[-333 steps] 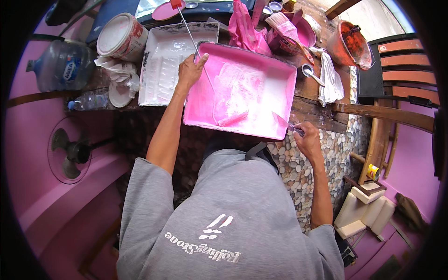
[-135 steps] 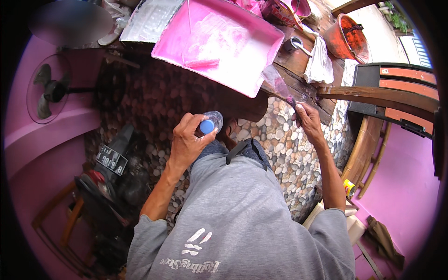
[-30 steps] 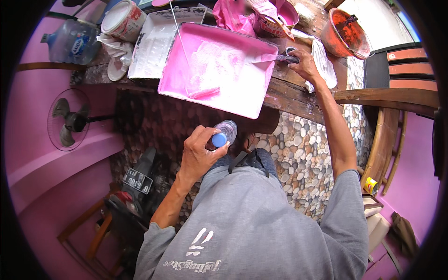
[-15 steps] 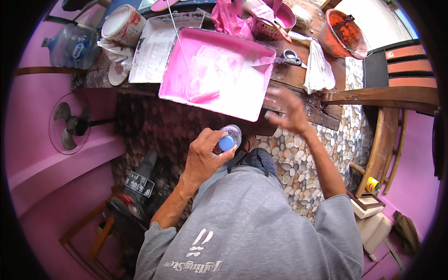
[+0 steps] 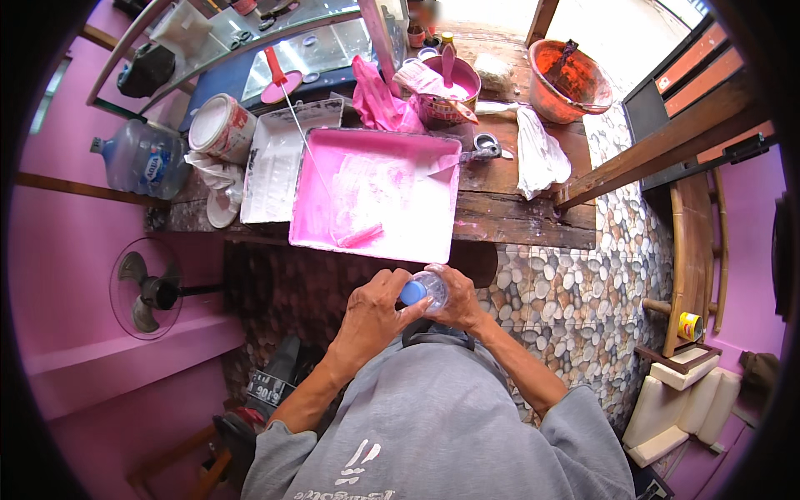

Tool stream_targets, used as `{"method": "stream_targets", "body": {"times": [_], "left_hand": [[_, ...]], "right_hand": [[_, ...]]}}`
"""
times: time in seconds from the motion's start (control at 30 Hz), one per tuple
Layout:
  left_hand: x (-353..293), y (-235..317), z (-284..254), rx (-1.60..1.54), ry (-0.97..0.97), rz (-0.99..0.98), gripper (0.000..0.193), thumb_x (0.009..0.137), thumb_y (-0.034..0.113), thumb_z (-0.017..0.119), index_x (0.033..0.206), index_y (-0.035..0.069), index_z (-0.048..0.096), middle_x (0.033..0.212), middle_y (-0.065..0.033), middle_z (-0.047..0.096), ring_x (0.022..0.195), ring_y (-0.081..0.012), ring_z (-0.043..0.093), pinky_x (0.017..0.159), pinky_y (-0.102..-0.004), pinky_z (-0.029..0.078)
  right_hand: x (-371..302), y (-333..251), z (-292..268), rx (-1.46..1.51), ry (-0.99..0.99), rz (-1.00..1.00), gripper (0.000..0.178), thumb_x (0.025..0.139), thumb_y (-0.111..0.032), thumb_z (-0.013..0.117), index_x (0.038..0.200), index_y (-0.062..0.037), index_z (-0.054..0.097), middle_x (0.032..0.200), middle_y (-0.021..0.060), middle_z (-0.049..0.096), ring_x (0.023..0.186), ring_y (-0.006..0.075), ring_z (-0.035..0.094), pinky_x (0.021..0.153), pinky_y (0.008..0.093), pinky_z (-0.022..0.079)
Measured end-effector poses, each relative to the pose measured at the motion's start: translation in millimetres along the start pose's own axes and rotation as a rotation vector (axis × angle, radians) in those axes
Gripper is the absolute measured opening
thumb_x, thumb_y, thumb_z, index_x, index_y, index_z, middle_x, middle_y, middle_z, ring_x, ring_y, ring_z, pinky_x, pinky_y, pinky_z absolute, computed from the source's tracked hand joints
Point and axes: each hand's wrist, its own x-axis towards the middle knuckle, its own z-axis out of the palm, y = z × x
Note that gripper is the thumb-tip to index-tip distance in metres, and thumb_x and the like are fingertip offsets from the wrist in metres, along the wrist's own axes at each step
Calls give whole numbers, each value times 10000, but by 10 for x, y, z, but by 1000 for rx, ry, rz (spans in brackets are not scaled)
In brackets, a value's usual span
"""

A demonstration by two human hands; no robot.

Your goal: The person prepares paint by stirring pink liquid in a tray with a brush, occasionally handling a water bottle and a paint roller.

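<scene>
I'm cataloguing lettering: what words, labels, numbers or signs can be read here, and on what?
I won't copy wording, but print stands here:
Water jug: readable white lettering on a blue label.
Grey shirt: white lettering, cut by the lower edge.
Dark plate, lower left: pale characters, partly legible.
White tub: red markings, too small to read.
Yellow can: too small to read.
Clear bottle in left hand and right hand: none discernible.

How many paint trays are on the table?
2. The pink tray lies just beyond the bottle, with a roller in it. The white tray is to its left, partly hidden behind it. I see no others, but something could be hidden behind the clutter.
</scene>
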Motion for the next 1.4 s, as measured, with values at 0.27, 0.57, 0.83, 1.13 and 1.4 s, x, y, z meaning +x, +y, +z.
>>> {"method": "stream_targets", "body": {"times": [0.27,0.57,0.83,1.13,1.4], "left_hand": [[190,25,-160,-42,-118,332,410,810,131,704,1198,68,588,977,-125,584,870,-284,619,757,-375,521],[310,-54,-66,32,9,295,341,873,291,673,873,-11,513,803,-148,533,710,-295,550,636,-413,451],[378,-185,-50,-113,34,412,366,830,205,705,1107,-5,589,1025,-168,603,880,-302,610,774,-388,506],[494,-291,-150,-178,-169,394,344,817,194,721,1055,-20,597,920,-165,600,809,-304,596,743,-406,482],[521,-358,-95,-149,25,173,417,860,352,685,773,-37,563,686,-175,575,627,-313,571,604,-417,446]], "right_hand": [[37,-92,-345,-221,40,17,633,629,-242,836,1134,-16,529,955,152,667,838,310,678,736,376,557],[122,-228,-401,-317,26,141,646,607,-251,835,1137,-25,544,948,164,671,861,308,679,746,368,555],[78,-244,-383,-341,-8,240,644,584,-221,816,1136,-25,546,954,188,662,871,336,668,774,387,543],[118,-260,-423,-319,-80,282,633,573,-220,823,1110,-54,532,935,174,658,864,351,662,755,399,540],[179,-302,-417,-401,-109,322,691,564,-225,835,1149,-57,507,907,189,652,849,373,651,747,421,525]]}}
